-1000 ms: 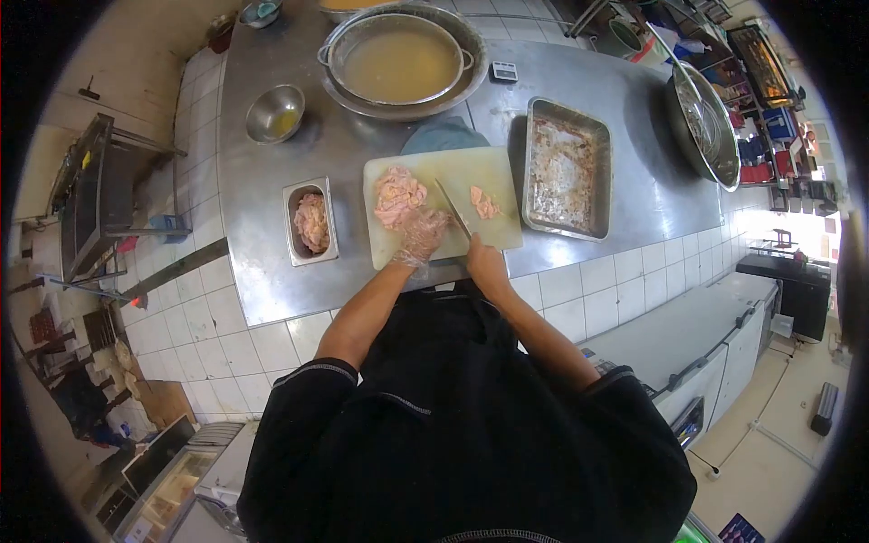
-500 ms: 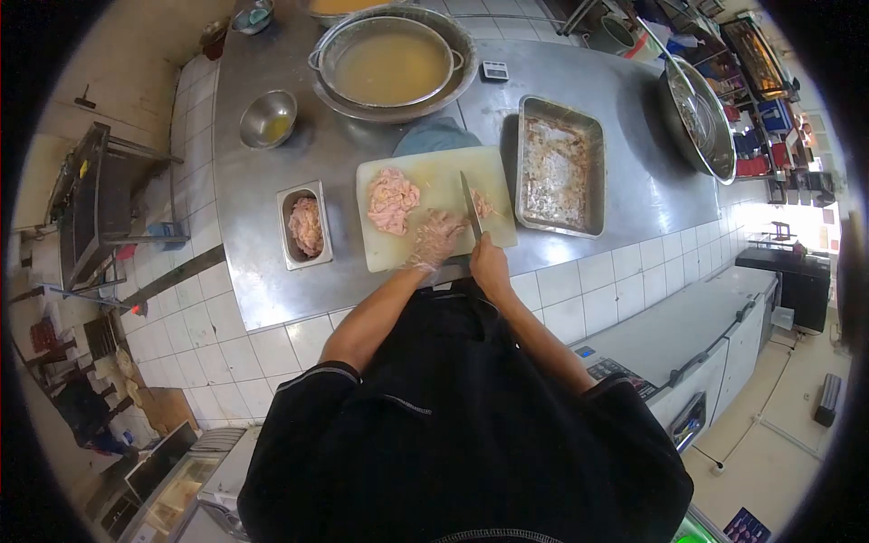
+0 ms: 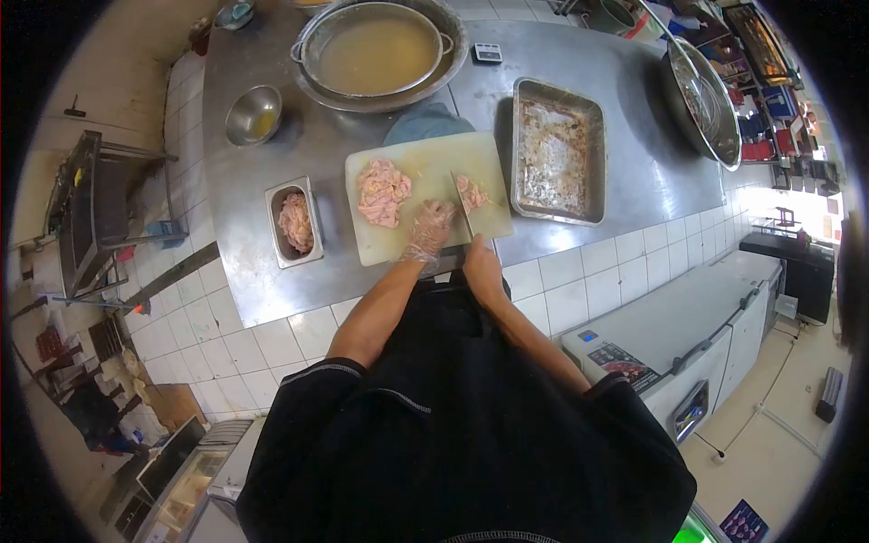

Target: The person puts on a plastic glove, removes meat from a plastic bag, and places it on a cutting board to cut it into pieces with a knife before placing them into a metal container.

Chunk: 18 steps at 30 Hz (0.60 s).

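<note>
Steel covers the desk (image 3: 253, 271), and at its near edge lies a pale cutting board (image 3: 421, 240). The right hand (image 3: 477, 262) is bare, at the board's 5 o'clock corner; its fingers are closed around the handle of a knife (image 3: 462, 206), whose blade points away towards 12 o'clock and rests on the board. The left hand (image 3: 428, 231) wears a clear plastic glove and sits on the board just at 9 o'clock of the blade; its fingers are bent down onto the surface, and I cannot tell whether they pinch anything. A small piece of pink meat (image 3: 473, 193) lies touching the blade's far end, at its 1 o'clock. A larger heap of cut meat (image 3: 381, 192) sits on the board's 9 o'clock half, apart from the gloved hand. Off the board at 9 o'clock stands a small steel container (image 3: 291, 261) holding more meat. At 3 o'clock, just beside the board, lies a smeared steel tray (image 3: 557, 163). A blue cloth (image 3: 425, 122) peeks out at the board's 12 o'clock edge, and beyond it stands a big pot (image 3: 373, 54) of cloudy liquid. A small bowl (image 3: 253, 115) sits at 10 o'clock.
</note>
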{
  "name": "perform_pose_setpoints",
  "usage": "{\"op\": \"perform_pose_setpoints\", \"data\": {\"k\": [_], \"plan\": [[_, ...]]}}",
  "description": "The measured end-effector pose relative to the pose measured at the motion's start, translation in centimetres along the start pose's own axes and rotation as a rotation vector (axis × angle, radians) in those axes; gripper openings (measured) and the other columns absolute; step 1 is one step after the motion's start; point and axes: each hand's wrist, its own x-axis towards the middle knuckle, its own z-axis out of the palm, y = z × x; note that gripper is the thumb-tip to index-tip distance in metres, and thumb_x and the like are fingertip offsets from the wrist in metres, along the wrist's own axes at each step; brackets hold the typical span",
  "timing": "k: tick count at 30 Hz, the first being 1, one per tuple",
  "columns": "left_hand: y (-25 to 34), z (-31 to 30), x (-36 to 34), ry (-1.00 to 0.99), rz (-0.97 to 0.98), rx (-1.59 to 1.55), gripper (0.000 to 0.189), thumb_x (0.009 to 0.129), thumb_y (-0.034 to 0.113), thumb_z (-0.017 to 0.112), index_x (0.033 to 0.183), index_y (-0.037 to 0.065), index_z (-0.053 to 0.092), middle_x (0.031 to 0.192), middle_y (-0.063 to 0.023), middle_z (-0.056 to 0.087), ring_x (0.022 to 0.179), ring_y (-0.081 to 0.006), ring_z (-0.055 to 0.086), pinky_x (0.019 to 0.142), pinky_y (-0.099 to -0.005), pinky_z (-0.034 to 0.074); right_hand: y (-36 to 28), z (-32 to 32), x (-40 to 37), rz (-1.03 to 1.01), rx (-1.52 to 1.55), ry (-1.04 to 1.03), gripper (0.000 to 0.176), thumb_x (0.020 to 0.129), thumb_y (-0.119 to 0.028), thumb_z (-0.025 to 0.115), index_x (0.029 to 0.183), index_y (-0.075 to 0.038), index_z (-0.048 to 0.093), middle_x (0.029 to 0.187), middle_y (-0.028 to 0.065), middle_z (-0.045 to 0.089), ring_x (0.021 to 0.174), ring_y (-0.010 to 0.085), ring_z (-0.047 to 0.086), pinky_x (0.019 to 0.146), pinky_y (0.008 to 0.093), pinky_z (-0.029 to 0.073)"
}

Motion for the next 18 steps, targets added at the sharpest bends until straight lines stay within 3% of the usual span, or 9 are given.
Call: {"op": "perform_pose_setpoints", "data": {"k": [5,8,11,14,17,18], "plan": [[0.6,0.0,0.7,-0.043,-0.077,0.086,0.014,0.084,0.013,0.063,0.095,0.012,0.071,0.088,-0.0110,0.063,0.084,-0.0343,0.062,0.070,-0.0478,0.051,1.1,-0.8,-2.2,0.099,-0.011,-0.115,0.015,0.096,-0.012,0.046,0.102,0.002,0.048,0.076,0.0327,0.065,0.075,0.0534,0.065,0.068,0.0625,0.050],[1.3,-1.0,2.9,0.100,-0.096,0.222,0.012,0.085,0.014,0.064,0.092,0.012,0.073,0.085,-0.0107,0.067,0.082,-0.0329,0.064,0.070,-0.0468,0.052,1.8,-1.2,-3.6,0.110,-0.026,-0.130,0.015,0.097,-0.013,0.045,0.103,0.001,0.047,0.077,0.0325,0.065,0.075,0.0538,0.064,0.069,0.0630,0.050],[1.1,-3.3,4.6,0.009,-0.138,0.170,0.012,0.086,0.017,0.065,0.091,0.011,0.075,0.082,-0.0100,0.070,0.078,-0.0322,0.066,0.070,-0.0464,0.053,2.2,-1.7,-4.2,0.122,-0.031,-0.178,0.022,0.097,-0.013,0.044,0.112,0.002,0.047,0.082,0.0321,0.066,0.080,0.0522,0.065,0.072,0.0625,0.051],[1.4,-4.3,5.1,-0.030,-0.252,0.018,0.013,0.089,0.012,0.064,0.092,0.008,0.076,0.080,-0.0095,0.072,0.075,-0.0295,0.068,0.073,-0.0431,0.054,2.0,-1.5,-2.5,0.082,0.022,-0.152,0.024,0.098,-0.014,0.044,0.114,0.003,0.049,0.082,0.0320,0.066,0.079,0.0520,0.065,0.071,0.0619,0.051],[3.1,-6.5,5.1,0.048,-0.552,-0.492,0.014,0.090,0.007,0.062,0.095,0.005,0.075,0.081,-0.0120,0.072,0.077,-0.0286,0.070,0.076,-0.0403,0.055,1.6,-0.4,1.7,0.002,0.099,-0.047,0.023,0.099,-0.015,0.046,0.110,0.004,0.050,0.077,0.0320,0.065,0.075,0.0530,0.064,0.067,0.0610,0.050],[3.0,-6.7,4.5,0.075,-0.601,-0.525,0.013,0.090,0.006,0.063,0.097,0.004,0.074,0.086,-0.0136,0.072,0.080,-0.0290,0.070,0.077,-0.0403,0.055,1.5,0.0,2.5,-0.029,0.124,-0.011,0.022,0.099,-0.016,0.047,0.109,0.004,0.051,0.075,0.0320,0.064,0.073,0.0533,0.063,0.065,0.0606,0.050]]}}
